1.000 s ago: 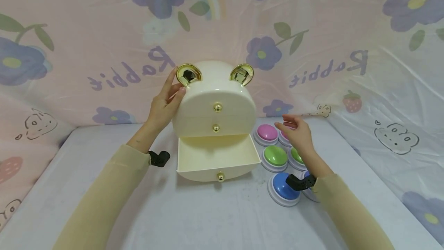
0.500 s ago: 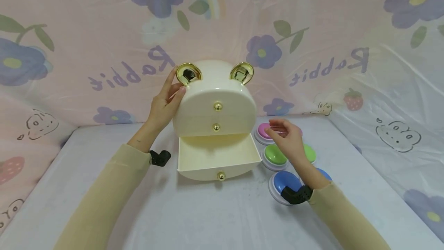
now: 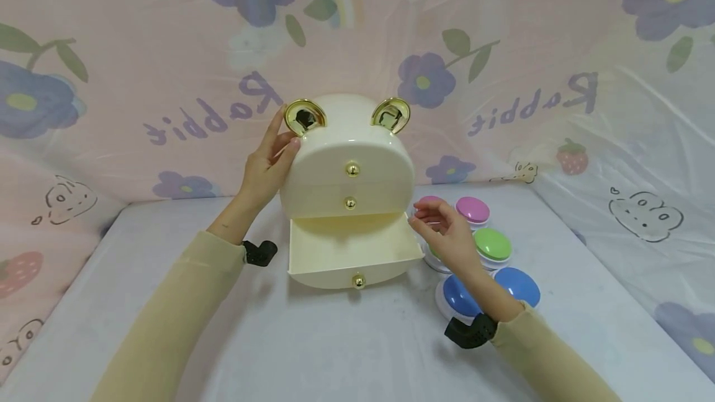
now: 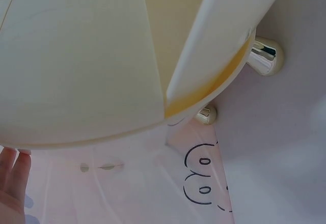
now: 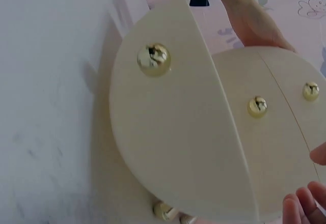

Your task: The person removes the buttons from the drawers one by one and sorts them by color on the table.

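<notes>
A cream storage box (image 3: 346, 178) with gold ears and knobs stands on the table. Its bottom drawer (image 3: 357, 259) is pulled out, with nothing in the visible part. My left hand (image 3: 267, 163) rests against the box's upper left side, beside the gold ear (image 3: 305, 118); its fingertips also touch the side in the left wrist view. My right hand (image 3: 449, 234) hovers by the drawer's right edge, fingers loosely bent and holding nothing. The right wrist view shows its fingers (image 5: 305, 203) near the box front. Beneath and beside it are round push buttons, among them a green button (image 3: 493, 244).
A pink button (image 3: 472, 209) stands farther back, and a blue button (image 3: 516, 286) nearer the front. Several buttons are partly covered by the right hand and forearm. A patterned cloth (image 3: 346, 36) hangs behind the white table (image 3: 313, 346).
My right hand has moved left, from above the right-hand buttons to the drawer's right edge. The left hand stays against the box, and the drawer remains pulled out.
</notes>
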{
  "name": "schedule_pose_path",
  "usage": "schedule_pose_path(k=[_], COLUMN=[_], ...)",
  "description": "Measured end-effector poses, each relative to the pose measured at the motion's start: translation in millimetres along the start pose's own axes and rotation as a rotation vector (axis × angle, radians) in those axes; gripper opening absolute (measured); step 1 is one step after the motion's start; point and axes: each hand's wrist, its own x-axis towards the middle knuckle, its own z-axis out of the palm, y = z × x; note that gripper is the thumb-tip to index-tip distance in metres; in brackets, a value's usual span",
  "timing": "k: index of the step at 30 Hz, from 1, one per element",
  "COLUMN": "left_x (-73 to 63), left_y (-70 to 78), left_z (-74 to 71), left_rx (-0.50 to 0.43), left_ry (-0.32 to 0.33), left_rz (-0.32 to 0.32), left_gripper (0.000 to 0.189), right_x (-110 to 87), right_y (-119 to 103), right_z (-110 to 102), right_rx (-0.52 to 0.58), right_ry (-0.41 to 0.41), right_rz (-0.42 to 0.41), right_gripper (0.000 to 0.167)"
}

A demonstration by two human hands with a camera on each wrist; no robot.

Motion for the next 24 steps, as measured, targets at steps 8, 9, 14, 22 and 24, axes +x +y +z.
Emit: schedule_pose_path(k=[8, 9, 14, 22, 24], left_x=[0.0, -0.1, -0.6, -1.0, -1.0], left_y=[0.6, 0.8, 1.7, 1.7, 1.5], left_z=[0.5, 0.6, 0.3, -0.1, 0.2], left_rx=[0.010, 0.010, 0.012, 0.013, 0.010], left_ry=[-0.006, -0.006, -0.005, -0.001, -0.002], left_rz=[-0.021, -0.021, -0.017, -0.015, -0.017], left_gripper=[0.061, 0.061, 0.061, 0.061, 0.061], right_x=[-9.7, -10.8, -16.0, -22.3, -25.0], right_y=[-5, -5, -7, -8, -7], right_z=[13, 15, 21, 31, 34], right_rx=[0.095, 0.101, 0.126, 0.152, 0.162], right_ry=[-0.058, -0.068, -0.115, -0.152, -0.168], right_rz=[-0.022, -0.026, -0.031, -0.037, -0.044], right_gripper=[0.032, 0.032, 0.033, 0.032, 0.032])
